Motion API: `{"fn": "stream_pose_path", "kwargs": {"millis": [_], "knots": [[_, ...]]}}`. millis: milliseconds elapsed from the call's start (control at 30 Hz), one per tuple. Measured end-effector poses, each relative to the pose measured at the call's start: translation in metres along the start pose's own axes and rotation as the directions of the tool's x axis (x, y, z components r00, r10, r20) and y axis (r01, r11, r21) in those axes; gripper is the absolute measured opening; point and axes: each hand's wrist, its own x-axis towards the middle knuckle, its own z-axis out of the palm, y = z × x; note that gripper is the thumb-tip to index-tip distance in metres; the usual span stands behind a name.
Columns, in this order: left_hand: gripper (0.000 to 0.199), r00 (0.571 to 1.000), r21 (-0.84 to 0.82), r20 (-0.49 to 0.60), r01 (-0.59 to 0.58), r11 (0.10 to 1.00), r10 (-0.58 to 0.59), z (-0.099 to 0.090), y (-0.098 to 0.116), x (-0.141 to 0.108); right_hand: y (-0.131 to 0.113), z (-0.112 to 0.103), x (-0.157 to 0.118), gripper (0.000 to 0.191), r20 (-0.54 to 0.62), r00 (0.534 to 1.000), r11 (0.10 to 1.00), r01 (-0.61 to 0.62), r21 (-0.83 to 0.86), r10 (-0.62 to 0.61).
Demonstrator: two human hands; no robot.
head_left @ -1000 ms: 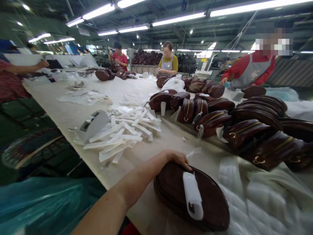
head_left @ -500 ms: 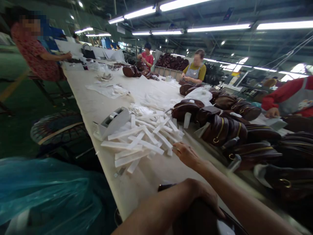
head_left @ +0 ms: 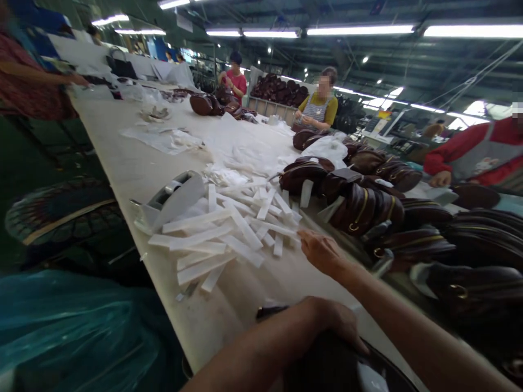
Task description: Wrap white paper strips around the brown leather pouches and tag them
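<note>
My left hand (head_left: 341,321) is bent over a dark brown bag (head_left: 322,362) at the bottom of the view, its fingers curled round the far side. Most of this bag is hidden under my forearm and by the frame's edge; a pale patch shows on it. Further forward, my right hand (head_left: 321,250) has its fingers closed at the right edge of a heap of white strips (head_left: 204,247). The end of one white strip (head_left: 272,226) runs into its fingertips. A grey tape dispenser (head_left: 175,198) stands against the heap's left side.
Several brown bags with gold zips (head_left: 363,209) line the right side of the table (head_left: 134,179). Clear plastic (head_left: 167,139) lies further back. A teal plastic bag (head_left: 81,326) and a round stool (head_left: 61,212) are at the left. Several co-workers are around the table.
My right hand has drawn back slightly to the right, and a strip at its fingertips has swung to a flatter angle. My left hand stays on the bag. The view has turned a little right.
</note>
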Motion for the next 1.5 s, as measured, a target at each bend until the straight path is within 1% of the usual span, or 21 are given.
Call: {"fn": "stream_pose_path", "kwargs": {"millis": [33, 67, 167, 233, 300, 400, 467, 533, 600, 633, 700, 833, 900, 967, 1033, 1100, 1167, 1233, 1367, 1433, 1500], "knots": [[0.038, 0.998, 0.069, 0.038, 0.049, 0.996, -0.052, -0.001, 0.003, -0.003, 0.012, -0.009, -0.016, 0.028, 0.003, 0.999, 0.999, -0.037, 0.009, 0.037], [0.04, 0.997, 0.104, 0.04, 0.056, 0.993, -0.061, -0.002, 0.006, -0.006, 0.025, -0.017, -0.033, 0.028, 0.015, 0.997, 0.996, -0.077, 0.035, 0.077], [0.043, 0.999, 0.17, 0.0, 0.049, 0.984, -0.05, -0.005, 0.011, -0.017, 0.067, -0.028, -0.091, 0.025, 0.083, 0.98, 0.955, -0.197, 0.222, 0.182], [0.044, 0.999, 0.213, -0.033, 0.046, 0.976, -0.04, -0.006, 0.014, -0.021, 0.092, -0.024, -0.129, 0.026, 0.135, 0.96, 0.877, -0.28, 0.391, 0.246], [0.043, 0.998, 0.252, -0.061, 0.048, 0.966, -0.033, -0.006, 0.017, -0.023, 0.11, -0.014, -0.162, 0.031, 0.18, 0.935, 0.766, -0.355, 0.536, 0.307], [0.042, 0.993, 0.307, -0.104, 0.087, 0.948, -0.057, -0.006, 0.026, -0.025, 0.123, 0.006, -0.195, 0.037, 0.218, 0.912, 0.6, -0.395, 0.696, 0.347], [0.039, 0.988, 0.329, -0.132, 0.125, 0.936, -0.085, -0.006, 0.034, -0.027, 0.125, 0.016, -0.206, 0.039, 0.244, 0.908, 0.489, -0.393, 0.779, 0.341], [0.035, 0.978, 0.359, -0.189, 0.148, 0.921, -0.083, -0.007, 0.041, -0.029, 0.124, 0.024, -0.21, 0.043, 0.31, 0.902, 0.339, -0.405, 0.85, 0.3], [0.03, 0.966, 0.419, -0.258, 0.137, 0.898, -0.027, -0.007, 0.047, -0.031, 0.122, 0.029, -0.211, 0.05, 0.391, 0.886, 0.186, -0.44, 0.878, 0.251], [0.029, 0.959, 0.449, -0.282, 0.129, 0.884, 0.003, -0.007, 0.048, -0.031, 0.121, 0.031, -0.211, 0.053, 0.424, 0.875, 0.126, -0.459, 0.879, 0.232], [0.028, 0.961, 0.469, -0.277, 0.125, 0.874, 0.012, -0.007, 0.048, -0.031, 0.12, 0.032, -0.211, 0.055, 0.466, 0.859, 0.039, -0.484, 0.874, 0.212], [0.027, 0.972, 0.358, -0.219, 0.165, 0.919, -0.09, -0.007, 0.043, -0.028, 0.12, 0.033, -0.214, 0.045, 0.469, 0.855, -0.064, -0.467, 0.882, 0.224], [0.026, 0.969, 0.304, -0.227, 0.162, 0.939, -0.094, -0.007, 0.041, -0.028, 0.122, 0.035, -0.215, 0.043, 0.465, 0.849, -0.095, -0.457, 0.885, 0.252], [0.024, 0.969, 0.266, -0.225, 0.161, 0.951, -0.101, -0.007, 0.04, -0.028, 0.124, 0.039, -0.216, 0.043, 0.486, 0.838, -0.11, -0.474, 0.873, 0.247], [0.024, 0.971, 0.253, -0.213, 0.165, 0.953, -0.112, -0.008, 0.04, -0.028, 0.125, 0.042, -0.216, 0.043, 0.508, 0.833, -0.105, -0.497, 0.861, 0.221], [0.025, 0.972, 0.275, -0.209, 0.166, 0.947, -0.11, -0.008, 0.039, -0.027, 0.124, 0.044, -0.215, 0.043, 0.496, 0.841, -0.087, -0.49, 0.868, 0.215], [0.027, 0.971, 0.304, -0.213, 0.168, 0.938, -0.105, -0.008, 0.039, -0.025, 0.123, 0.044, -0.212, 0.043, 0.47, 0.855, -0.056, -0.47, 0.881, 0.22], [0.028, 0.97, 0.302, -0.204, 0.191, 0.934, -0.132, -0.008, 0.038, -0.024, 0.123, 0.045, -0.208, 0.043, 0.468, 0.859, -0.007, -0.477, 0.879, 0.207], [0.027, 0.964, 0.215, -0.155, 0.246, 0.945, -0.216, -0.008, 0.035, -0.021, 0.123, 0.042, -0.206, 0.04, 0.494, 0.852, 0.057, -0.51, 0.858, 0.174], [0.027, 0.962, 0.197, -0.14, 0.257, 0.946, -0.233, -0.007, 0.033, -0.02, 0.125, 0.038, -0.207, 0.04, 0.487, 0.861, 0.088, -0.502, 0.861, 0.142], [0.028, 0.961, 0.198, -0.137, 0.263, 0.944, -0.239, -0.006, 0.032, -0.018, 0.125, 0.034, -0.206, 0.04, 0.481, 0.871, 0.16, -0.491, 0.856, 0.103]]}}
